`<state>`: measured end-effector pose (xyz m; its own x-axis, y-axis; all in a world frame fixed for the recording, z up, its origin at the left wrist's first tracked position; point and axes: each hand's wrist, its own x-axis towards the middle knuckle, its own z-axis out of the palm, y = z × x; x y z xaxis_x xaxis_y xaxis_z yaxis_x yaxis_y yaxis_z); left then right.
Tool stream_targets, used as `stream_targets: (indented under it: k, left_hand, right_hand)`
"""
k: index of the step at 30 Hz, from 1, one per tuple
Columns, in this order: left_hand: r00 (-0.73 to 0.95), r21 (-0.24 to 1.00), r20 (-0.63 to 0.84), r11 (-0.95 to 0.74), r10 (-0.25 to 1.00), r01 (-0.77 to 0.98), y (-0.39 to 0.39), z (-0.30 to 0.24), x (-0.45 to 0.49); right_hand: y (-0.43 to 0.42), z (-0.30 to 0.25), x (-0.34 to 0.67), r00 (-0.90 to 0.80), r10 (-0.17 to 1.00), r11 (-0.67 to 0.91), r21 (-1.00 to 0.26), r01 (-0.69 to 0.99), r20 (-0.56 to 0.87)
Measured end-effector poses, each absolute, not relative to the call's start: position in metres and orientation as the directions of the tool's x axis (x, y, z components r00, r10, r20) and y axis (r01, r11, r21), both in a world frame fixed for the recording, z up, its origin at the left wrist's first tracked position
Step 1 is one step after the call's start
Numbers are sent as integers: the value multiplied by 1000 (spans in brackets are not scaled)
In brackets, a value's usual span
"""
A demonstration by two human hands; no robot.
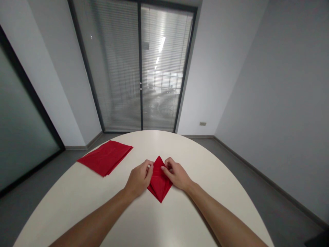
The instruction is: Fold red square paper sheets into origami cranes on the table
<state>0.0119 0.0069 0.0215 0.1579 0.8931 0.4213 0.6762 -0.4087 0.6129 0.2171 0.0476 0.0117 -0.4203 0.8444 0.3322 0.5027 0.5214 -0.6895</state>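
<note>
Sheet [159,180]: red, diamond-folded, laid on white table [159,226]
Left hand [138,176]: left edge pinched
Right hand [179,175]: right edge pinched
Red stack [106,157]: laid farther left, by table edge

Left grip [138,177], right grip [179,174] and slim forearms [96,219] (tapering ones) are all bare.

The folded piece [159,182] looks like thin cloth or soft paper, matt and lightly creased; the stack [105,158] looks the same. The table [210,171] is smooth with a soft sheen. The door [164,58] is glossy glass, the wall [277,85] smooth and matt.
</note>
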Motion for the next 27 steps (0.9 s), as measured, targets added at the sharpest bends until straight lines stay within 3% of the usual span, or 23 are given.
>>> stream_targets:
  k: [13,27]
  left_hand:
    - [59,872,365,-363,929,329,21,7,10]
    - [88,887,322,-333,943,319,27,1,9]
  right_hand:
    - [49,8,217,-412,843,525,-697,488,346]
    - [49,10,218,-426,838,532,-686,496,341]
